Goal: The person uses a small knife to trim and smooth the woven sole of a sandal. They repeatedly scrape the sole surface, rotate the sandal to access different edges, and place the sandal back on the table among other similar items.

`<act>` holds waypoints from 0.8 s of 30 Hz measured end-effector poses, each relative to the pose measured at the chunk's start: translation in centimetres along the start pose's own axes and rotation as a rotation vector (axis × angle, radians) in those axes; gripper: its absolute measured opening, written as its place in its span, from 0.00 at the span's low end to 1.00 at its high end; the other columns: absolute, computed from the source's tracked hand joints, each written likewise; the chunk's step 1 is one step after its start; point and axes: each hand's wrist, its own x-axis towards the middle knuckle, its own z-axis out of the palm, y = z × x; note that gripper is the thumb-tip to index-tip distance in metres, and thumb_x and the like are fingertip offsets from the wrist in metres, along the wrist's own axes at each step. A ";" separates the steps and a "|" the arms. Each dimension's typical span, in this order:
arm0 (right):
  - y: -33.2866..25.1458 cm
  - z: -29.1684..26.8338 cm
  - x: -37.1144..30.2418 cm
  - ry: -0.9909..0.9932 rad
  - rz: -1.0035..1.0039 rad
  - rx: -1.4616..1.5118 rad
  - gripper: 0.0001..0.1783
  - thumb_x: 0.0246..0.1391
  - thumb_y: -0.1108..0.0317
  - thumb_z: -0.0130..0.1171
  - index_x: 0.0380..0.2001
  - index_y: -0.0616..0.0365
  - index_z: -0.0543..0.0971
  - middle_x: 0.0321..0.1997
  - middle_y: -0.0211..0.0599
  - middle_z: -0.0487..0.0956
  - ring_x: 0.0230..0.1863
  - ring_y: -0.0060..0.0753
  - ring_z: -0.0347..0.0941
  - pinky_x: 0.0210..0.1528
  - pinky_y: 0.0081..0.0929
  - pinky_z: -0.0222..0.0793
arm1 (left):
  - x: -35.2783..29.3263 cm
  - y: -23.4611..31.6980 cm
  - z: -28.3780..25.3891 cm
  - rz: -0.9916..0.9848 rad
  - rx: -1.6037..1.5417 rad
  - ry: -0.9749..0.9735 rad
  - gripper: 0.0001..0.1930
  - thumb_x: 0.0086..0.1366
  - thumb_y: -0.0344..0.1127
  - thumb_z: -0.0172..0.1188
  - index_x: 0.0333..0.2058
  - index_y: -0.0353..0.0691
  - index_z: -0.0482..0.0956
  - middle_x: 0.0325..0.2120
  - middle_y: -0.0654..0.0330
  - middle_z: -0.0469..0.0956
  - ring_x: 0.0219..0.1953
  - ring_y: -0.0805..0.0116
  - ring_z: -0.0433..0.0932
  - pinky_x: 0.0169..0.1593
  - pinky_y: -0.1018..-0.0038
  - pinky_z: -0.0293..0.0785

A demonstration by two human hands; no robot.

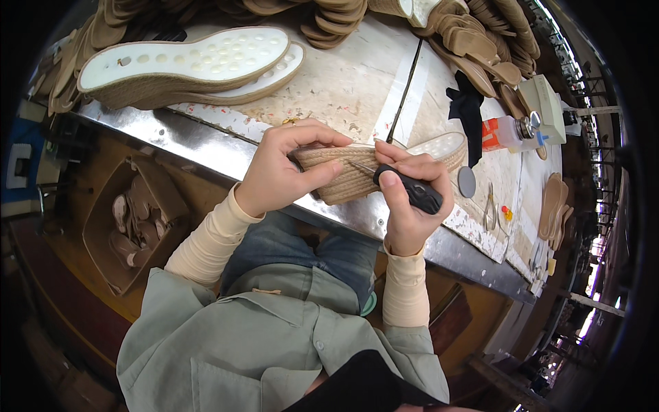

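A wedge shoe sole [336,184] with tan braided sides is held on its side at the front edge of the workbench. My left hand [287,163] grips its heel end, thumb pressed against the braid and fingers over the top. My right hand [417,206] is closed around the black handle of an awl [416,193]. The awl's thin metal shaft points left and its tip meets the braid beside my left thumb. The white inner face of the sole, with round hollows, shows past my right fingers.
Two white-topped wedge soles [192,60] lie stacked at the left. Tan sole stacks [473,41] line the back. Rightward are black cloth [467,103], a metal-topped bottle [504,132], a grey disc [467,182] and small scissors [490,211]. A cardboard box [103,247] of brown pieces stands below.
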 end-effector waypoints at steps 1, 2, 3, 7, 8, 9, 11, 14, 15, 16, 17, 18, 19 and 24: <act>0.1 0.0 0.0 -0.004 -0.005 -0.008 0.10 0.49 0.83 0.63 0.30 0.67 0.71 0.32 0.45 0.78 0.46 0.48 0.80 0.50 0.38 0.78 | 0.0 0.1 0.0 -0.005 0.017 -0.021 0.13 0.54 0.26 0.65 0.39 0.32 0.83 0.34 0.58 0.80 0.38 0.72 0.78 0.45 0.77 0.72; 0.1 0.0 0.0 -0.007 -0.010 -0.016 0.10 0.49 0.83 0.63 0.31 0.67 0.71 0.32 0.45 0.78 0.46 0.47 0.80 0.50 0.38 0.78 | 0.0 0.1 -0.1 -0.010 0.033 -0.042 0.13 0.54 0.25 0.65 0.41 0.33 0.83 0.36 0.58 0.80 0.39 0.72 0.77 0.46 0.77 0.71; 0.2 0.0 0.0 -0.011 -0.016 -0.024 0.10 0.48 0.83 0.63 0.31 0.67 0.71 0.31 0.45 0.78 0.46 0.47 0.80 0.50 0.38 0.78 | 0.1 0.2 -0.1 -0.014 0.050 -0.063 0.14 0.54 0.25 0.65 0.42 0.34 0.83 0.37 0.58 0.79 0.41 0.72 0.77 0.47 0.77 0.71; 0.5 0.0 -0.1 -0.010 -0.036 -0.033 0.10 0.47 0.84 0.64 0.30 0.67 0.72 0.31 0.46 0.78 0.46 0.46 0.80 0.50 0.37 0.78 | 0.1 0.3 0.5 -0.043 0.020 -0.002 0.13 0.53 0.25 0.65 0.39 0.33 0.84 0.32 0.58 0.80 0.37 0.71 0.78 0.45 0.77 0.72; 0.6 -0.1 -0.2 -0.016 -0.047 -0.047 0.10 0.47 0.84 0.64 0.30 0.67 0.72 0.31 0.46 0.78 0.46 0.46 0.80 0.50 0.37 0.78 | 0.1 0.2 0.6 -0.048 0.020 0.001 0.12 0.53 0.25 0.65 0.39 0.33 0.84 0.32 0.58 0.79 0.36 0.71 0.78 0.44 0.77 0.72; 0.7 -0.1 -0.2 -0.022 -0.058 -0.060 0.10 0.47 0.84 0.64 0.30 0.67 0.72 0.31 0.46 0.78 0.45 0.46 0.81 0.50 0.37 0.78 | 0.1 0.1 0.7 -0.053 0.019 0.004 0.12 0.53 0.25 0.65 0.39 0.33 0.84 0.32 0.58 0.79 0.36 0.72 0.77 0.44 0.77 0.71; 0.7 0.1 -0.3 -0.008 -0.075 -0.087 0.11 0.47 0.83 0.65 0.29 0.67 0.72 0.31 0.47 0.79 0.45 0.46 0.81 0.50 0.37 0.78 | 0.0 -0.1 0.9 -0.047 0.020 0.034 0.12 0.53 0.25 0.65 0.39 0.33 0.85 0.31 0.59 0.78 0.35 0.72 0.76 0.43 0.77 0.71; 0.6 0.2 -0.3 -0.009 -0.079 -0.103 0.11 0.47 0.83 0.65 0.29 0.67 0.72 0.32 0.48 0.79 0.45 0.46 0.81 0.50 0.37 0.77 | -0.1 -0.3 1.0 -0.069 0.001 0.051 0.12 0.52 0.24 0.65 0.38 0.34 0.85 0.30 0.59 0.77 0.34 0.73 0.75 0.42 0.78 0.69; 0.6 0.2 -0.3 -0.013 -0.077 -0.105 0.11 0.47 0.83 0.65 0.30 0.67 0.72 0.33 0.48 0.79 0.44 0.46 0.81 0.50 0.36 0.77 | -0.1 -0.3 1.0 -0.082 -0.009 0.051 0.12 0.52 0.24 0.65 0.38 0.34 0.85 0.30 0.59 0.77 0.34 0.73 0.74 0.42 0.78 0.69; 0.6 0.0 -0.3 -0.005 -0.063 -0.076 0.11 0.47 0.83 0.65 0.30 0.67 0.72 0.33 0.49 0.79 0.44 0.45 0.81 0.49 0.36 0.77 | -0.1 -0.3 1.0 -0.086 -0.025 0.047 0.12 0.52 0.24 0.65 0.38 0.34 0.85 0.30 0.60 0.76 0.34 0.73 0.74 0.42 0.78 0.69; 0.7 -0.3 -0.4 0.003 -0.049 -0.046 0.10 0.47 0.83 0.65 0.30 0.67 0.72 0.33 0.49 0.80 0.44 0.45 0.81 0.49 0.35 0.76 | -0.1 -0.3 1.0 -0.091 -0.042 0.042 0.13 0.52 0.24 0.65 0.38 0.34 0.85 0.30 0.60 0.76 0.34 0.73 0.74 0.42 0.79 0.68; 0.8 -0.4 -0.5 0.011 -0.036 -0.017 0.10 0.47 0.83 0.65 0.30 0.67 0.72 0.34 0.49 0.80 0.44 0.45 0.81 0.49 0.34 0.76 | -0.1 -0.2 1.0 -0.096 -0.058 0.038 0.13 0.52 0.25 0.65 0.38 0.33 0.85 0.29 0.60 0.76 0.34 0.73 0.74 0.42 0.79 0.68; 0.7 -0.4 -0.5 0.015 -0.031 -0.012 0.10 0.47 0.83 0.65 0.30 0.66 0.72 0.34 0.49 0.80 0.44 0.45 0.81 0.49 0.34 0.76 | -0.1 -0.2 1.0 -0.090 -0.052 0.037 0.12 0.52 0.25 0.65 0.38 0.33 0.85 0.29 0.60 0.76 0.34 0.73 0.74 0.42 0.79 0.68; 0.7 -0.3 -0.4 -0.010 -0.047 -0.058 0.10 0.47 0.83 0.65 0.31 0.66 0.73 0.35 0.49 0.81 0.44 0.43 0.81 0.48 0.33 0.75 | 0.0 -0.3 1.0 -0.076 -0.017 0.031 0.12 0.53 0.25 0.65 0.38 0.33 0.85 0.29 0.60 0.76 0.35 0.74 0.73 0.43 0.79 0.68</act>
